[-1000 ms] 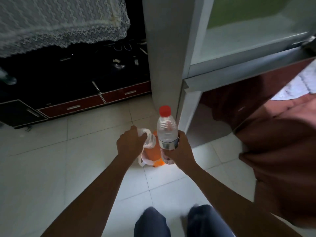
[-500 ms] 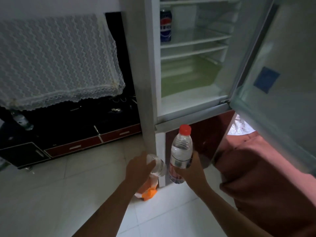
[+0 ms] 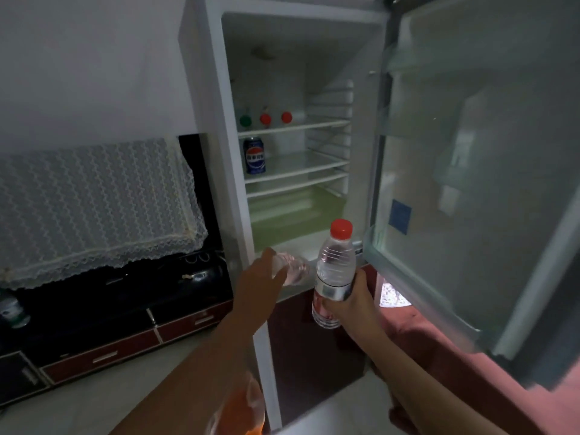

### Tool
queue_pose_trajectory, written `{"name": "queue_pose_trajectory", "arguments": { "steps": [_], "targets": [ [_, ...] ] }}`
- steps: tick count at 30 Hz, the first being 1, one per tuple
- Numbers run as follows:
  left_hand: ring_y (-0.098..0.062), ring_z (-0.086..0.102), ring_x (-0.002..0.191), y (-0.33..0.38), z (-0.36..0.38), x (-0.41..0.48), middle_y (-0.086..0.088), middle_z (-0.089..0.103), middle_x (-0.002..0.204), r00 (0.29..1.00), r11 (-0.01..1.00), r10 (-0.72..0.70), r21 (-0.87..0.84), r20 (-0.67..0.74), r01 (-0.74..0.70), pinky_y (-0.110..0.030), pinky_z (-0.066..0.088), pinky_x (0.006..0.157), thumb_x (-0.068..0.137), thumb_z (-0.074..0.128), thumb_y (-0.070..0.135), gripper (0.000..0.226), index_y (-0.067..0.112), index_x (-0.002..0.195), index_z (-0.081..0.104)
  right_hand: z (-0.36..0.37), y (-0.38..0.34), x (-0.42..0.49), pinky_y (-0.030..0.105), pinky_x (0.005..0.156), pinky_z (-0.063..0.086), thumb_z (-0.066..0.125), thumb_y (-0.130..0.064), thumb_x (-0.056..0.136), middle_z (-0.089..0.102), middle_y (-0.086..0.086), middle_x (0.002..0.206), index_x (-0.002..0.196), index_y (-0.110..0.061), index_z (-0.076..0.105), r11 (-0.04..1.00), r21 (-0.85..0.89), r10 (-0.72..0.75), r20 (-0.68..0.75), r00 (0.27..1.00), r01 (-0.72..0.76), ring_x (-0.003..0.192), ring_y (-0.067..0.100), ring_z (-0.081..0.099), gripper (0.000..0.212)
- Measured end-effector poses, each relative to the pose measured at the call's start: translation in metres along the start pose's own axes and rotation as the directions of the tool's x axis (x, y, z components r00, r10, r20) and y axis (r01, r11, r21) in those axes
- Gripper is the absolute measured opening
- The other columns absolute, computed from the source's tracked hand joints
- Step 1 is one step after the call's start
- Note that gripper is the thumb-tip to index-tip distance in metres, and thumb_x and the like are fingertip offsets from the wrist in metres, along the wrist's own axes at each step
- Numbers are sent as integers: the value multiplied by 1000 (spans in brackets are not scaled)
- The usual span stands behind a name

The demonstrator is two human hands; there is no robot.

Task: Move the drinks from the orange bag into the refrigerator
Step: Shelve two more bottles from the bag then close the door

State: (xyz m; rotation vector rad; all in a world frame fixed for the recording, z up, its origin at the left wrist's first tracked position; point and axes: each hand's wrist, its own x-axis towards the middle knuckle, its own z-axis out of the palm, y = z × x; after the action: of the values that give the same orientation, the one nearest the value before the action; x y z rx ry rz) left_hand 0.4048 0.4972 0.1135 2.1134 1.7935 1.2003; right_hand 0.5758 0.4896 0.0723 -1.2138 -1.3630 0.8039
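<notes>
My right hand [image 3: 354,304] grips a clear water bottle with a red cap [image 3: 334,268], held upright in front of the open refrigerator [image 3: 216,127]. My left hand [image 3: 259,288] holds a second clear bottle [image 3: 293,271] lying sideways, its base pointing toward the fridge's lower edge. Inside, three bottles lie on the upper shelf, showing one green cap [image 3: 245,120] and two red caps [image 3: 265,118]. A blue cola can [image 3: 254,155] stands on the shelf below. The orange bag [image 3: 241,409] sits on the floor under my left forearm, mostly hidden.
The fridge door [image 3: 470,189] stands wide open to the right. A green crisper drawer [image 3: 292,215] fills the fridge bottom. A lace-covered unit [image 3: 91,208] and a dark cabinet with red drawers [image 3: 103,356] are to the left. Pink fabric [image 3: 455,365] lies lower right.
Both hands have risen from the bag on the floor up toward the fridge opening, each carrying a bottle. My view has tilted up, so the fridge shelves now show.
</notes>
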Motion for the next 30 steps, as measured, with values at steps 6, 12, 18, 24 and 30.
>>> {"name": "queue_pose_trajectory", "arguments": {
  "steps": [6,12,18,24,30],
  "targets": [
    [-16,51,73,36,-5,29,5,49,83,993,998,55,-30,-107,-59,-26,37,66,89,54,27,25,11,108,48,-25,-28,22,12,68,46,78,-7,66,58,-11,95,117,-16,42,995,30,-91,-54,994,93,86,0,58,63],
    [-24,57,78,63,-2,47,-7,57,87,981,992,55,-100,-189,-74,-30,41,65,89,55,26,27,8,108,49,-51,-50,37,13,66,50,76,-1,66,58,-11,96,109,-24,41,986,95,-127,-88,988,135,86,2,59,61],
    [-24,59,70,74,3,69,-8,60,81,961,990,81,-95,-266,-109,-29,44,57,89,55,22,21,8,102,50,-73,-59,67,18,70,47,75,-3,65,56,-15,95,109,-27,40,987,55,-143,-102,985,149,87,2,57,61],
    [-17,55,69,69,13,117,-5,57,84,949,988,96,-84,-300,-126,-16,40,53,89,56,20,21,6,104,50,-67,-59,120,23,74,49,77,-4,64,57,-11,95,109,-25,40,986,38,-157,-119,980,163,86,7,58,61],
    [-15,54,71,49,17,201,-3,55,86,917,972,167,-95,-363,-215,-14,41,54,90,55,15,21,3,106,51,-47,-60,198,7,59,47,75,3,65,52,-15,90,100,-28,38,975,23,-216,-132,967,221,79,-3,53,60]
  ]
}}
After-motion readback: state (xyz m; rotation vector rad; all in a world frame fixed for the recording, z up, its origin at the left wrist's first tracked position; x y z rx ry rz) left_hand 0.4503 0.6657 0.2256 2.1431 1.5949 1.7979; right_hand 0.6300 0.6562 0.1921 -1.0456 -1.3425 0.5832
